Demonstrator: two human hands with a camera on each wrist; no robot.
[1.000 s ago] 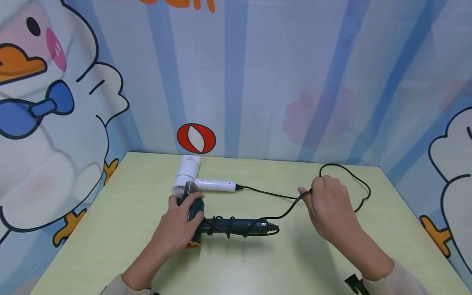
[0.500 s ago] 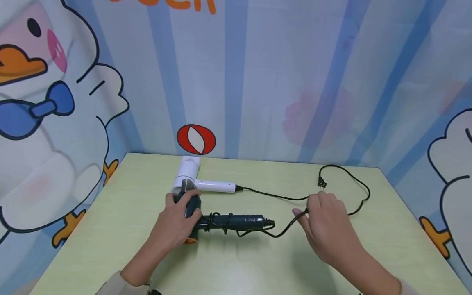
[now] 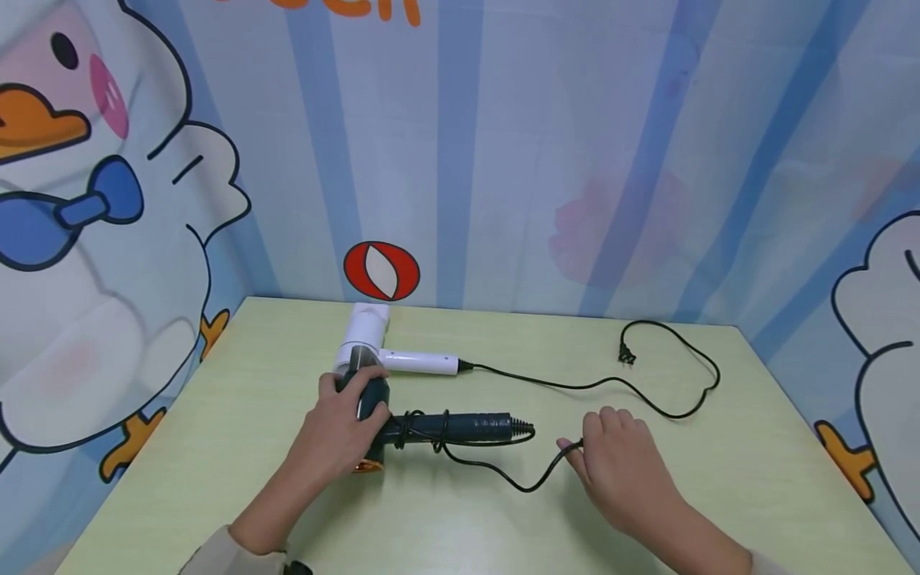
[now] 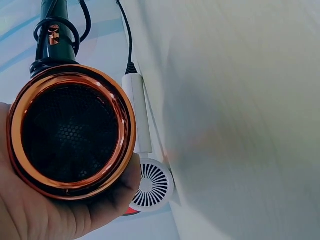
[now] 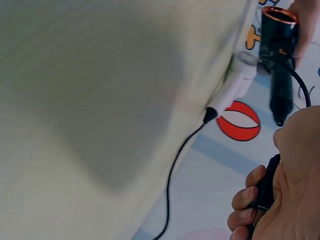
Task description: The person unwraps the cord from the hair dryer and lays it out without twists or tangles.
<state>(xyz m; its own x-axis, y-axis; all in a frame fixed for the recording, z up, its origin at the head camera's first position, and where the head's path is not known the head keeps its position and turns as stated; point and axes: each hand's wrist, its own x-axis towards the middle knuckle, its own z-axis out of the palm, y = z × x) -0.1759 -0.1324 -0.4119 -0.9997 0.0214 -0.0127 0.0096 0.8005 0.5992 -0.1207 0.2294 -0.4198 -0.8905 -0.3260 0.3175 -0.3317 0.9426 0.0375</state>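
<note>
While the dark dryer (image 3: 460, 428) sits clasped in the left grip (image 3: 339, 431), the right grip (image 3: 620, 463) clenches its cord (image 3: 528, 489).

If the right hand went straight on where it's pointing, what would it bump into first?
Most likely the black cord of the white hair dryer, which lies just beyond the right hand in the head view. Depth is unclear, so the hand might pass above it.
</note>
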